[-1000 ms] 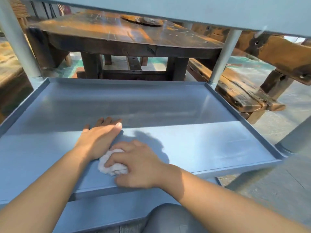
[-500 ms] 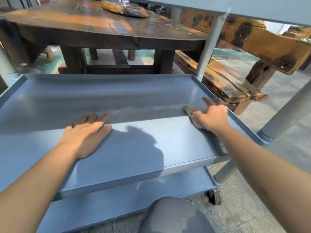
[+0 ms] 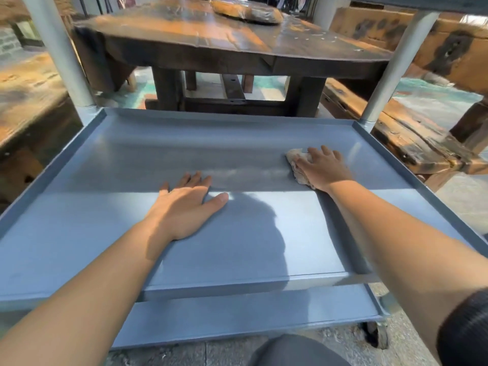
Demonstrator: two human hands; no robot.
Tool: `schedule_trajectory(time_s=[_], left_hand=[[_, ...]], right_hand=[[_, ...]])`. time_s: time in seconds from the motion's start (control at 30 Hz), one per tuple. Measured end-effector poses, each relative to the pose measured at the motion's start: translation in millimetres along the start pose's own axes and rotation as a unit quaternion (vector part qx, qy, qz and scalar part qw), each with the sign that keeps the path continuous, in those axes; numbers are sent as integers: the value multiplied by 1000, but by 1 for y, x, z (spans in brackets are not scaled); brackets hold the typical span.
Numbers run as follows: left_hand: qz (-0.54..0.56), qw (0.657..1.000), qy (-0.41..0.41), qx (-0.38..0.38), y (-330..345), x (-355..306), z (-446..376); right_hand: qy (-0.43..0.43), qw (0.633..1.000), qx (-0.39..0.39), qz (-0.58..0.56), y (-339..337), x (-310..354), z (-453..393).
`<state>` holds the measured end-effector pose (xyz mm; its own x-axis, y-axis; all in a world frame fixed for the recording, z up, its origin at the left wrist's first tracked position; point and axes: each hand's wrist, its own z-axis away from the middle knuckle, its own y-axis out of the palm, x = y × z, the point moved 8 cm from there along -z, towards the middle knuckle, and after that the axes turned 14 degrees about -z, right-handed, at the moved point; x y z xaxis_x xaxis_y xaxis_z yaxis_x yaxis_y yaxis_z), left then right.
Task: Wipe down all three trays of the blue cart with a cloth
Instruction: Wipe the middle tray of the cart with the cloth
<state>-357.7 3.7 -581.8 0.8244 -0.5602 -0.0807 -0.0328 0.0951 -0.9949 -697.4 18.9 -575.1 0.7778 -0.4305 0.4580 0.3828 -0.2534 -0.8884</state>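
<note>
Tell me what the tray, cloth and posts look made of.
Tray: likely painted sheet metal, blue-grey satin, given its thin folded rim and soft sheen. Cloth: soft, off-white crumpled fabric under the right hand; the weave is too blurred to tell. Posts: smooth grey round tubes, probably coated metal.

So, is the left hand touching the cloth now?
Apart. The head view shows the left hand flat on the middle tray, with bare tray between it and the cloth under the right hand.

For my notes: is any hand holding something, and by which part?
The right hand presses the cloth flat on the middle tray, palm over its near part. The left hand holds nothing.
</note>
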Motion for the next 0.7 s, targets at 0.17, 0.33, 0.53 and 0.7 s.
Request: schedule_trajectory(time_s=[0.17,0.33,0.53,0.7], left_hand=[[73,996,13,56,-11,53,28],[-133,990,-23,51,8,99,58],[-88,996,-14,-21,-2,97,58],[-95,995,-12,-13,1,98,59]], right_hand=[[-41,999,-30,-4,29,72,-22],[-204,978,21,22,68,163,10],[-351,921,167,-29,92,226,121],[-427,877,206,-83,72,220,207]])
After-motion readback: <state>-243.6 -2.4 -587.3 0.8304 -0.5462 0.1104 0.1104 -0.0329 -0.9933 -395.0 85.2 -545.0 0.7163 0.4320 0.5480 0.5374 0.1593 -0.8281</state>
